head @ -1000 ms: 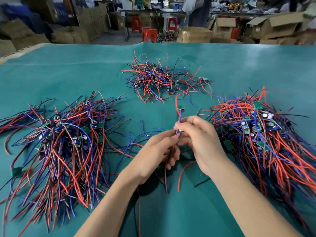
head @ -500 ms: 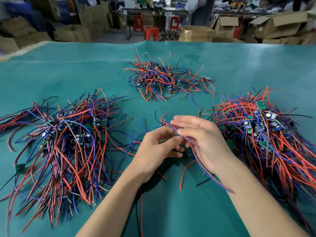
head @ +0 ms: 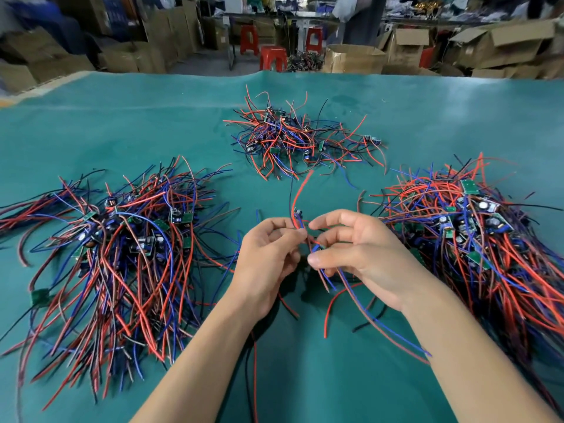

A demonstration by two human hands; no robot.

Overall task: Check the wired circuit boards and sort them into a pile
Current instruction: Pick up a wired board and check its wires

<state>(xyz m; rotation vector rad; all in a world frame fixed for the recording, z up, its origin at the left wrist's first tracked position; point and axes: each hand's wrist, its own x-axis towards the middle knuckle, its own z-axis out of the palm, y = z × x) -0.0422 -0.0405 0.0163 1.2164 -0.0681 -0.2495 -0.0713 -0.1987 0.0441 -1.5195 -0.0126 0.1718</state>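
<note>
Both hands are up over the middle of the table, and between them is one wired circuit board (head: 316, 247), small and mostly hidden behind the fingers. The left hand (head: 268, 257) pinches its thin insulated leads at the fingertips, fingers curled in; the right hand (head: 357, 254) curls loosely around the same bundle, thumb pressing across the wires. A red lead arcs up and away from the pinch, glossy and springy, while blue and dull red ones trail down past the right wrist. To the left sprawls a big pile (head: 122, 254) of tangled red, blue and black wire with little green boards and dark cylindrical capacitors poking through. Another large pile (head: 476, 239) sits on the right, just beside the right hand. A smaller, looser pile (head: 293, 141) lies farther back, centre. All of it rests on a teal cloth (head: 122, 117), matte, faintly creased. Beyond the far edge: brown cardboard boxes (head: 354, 58), red plastic stools (head: 273, 58), cluttered benches, all blurred.
</note>
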